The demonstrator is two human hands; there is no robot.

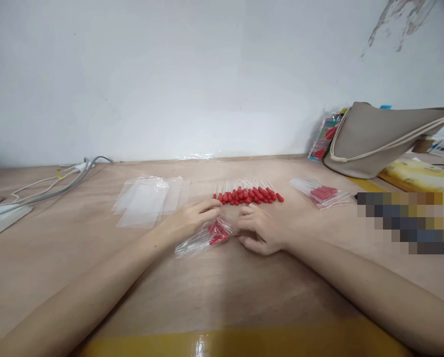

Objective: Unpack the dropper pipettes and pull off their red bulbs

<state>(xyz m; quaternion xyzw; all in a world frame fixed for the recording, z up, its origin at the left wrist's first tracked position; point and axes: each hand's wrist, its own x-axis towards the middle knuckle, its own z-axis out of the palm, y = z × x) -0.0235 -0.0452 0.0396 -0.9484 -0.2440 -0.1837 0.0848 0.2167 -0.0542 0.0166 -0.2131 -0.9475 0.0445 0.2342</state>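
Note:
Below the pile lies a clear plastic bag (195, 245) holding several red-tipped white sticks. My left hand (190, 218) rests over its upper side, fingers curved and closed at the plastic; the thumb is hidden. At the bag's right end my right hand (259, 230) is closed, thumb and fingers pinching near the edge. Just beyond both hands a row of loose red-tipped sticks (244, 195) lies with the red ends toward me. Flat empty clear bags (143, 203) overlap to the left. To the right lies another filled bag (320, 192) of red-tipped sticks.
A grey bag with a cord (374, 141) stands at the back right, beside a colourful packet (323, 136) and a yellow pack (404, 173). Cables (62, 186) and a white power strip (6, 220) lie at the left. A white wall (207, 79) rises behind the table.

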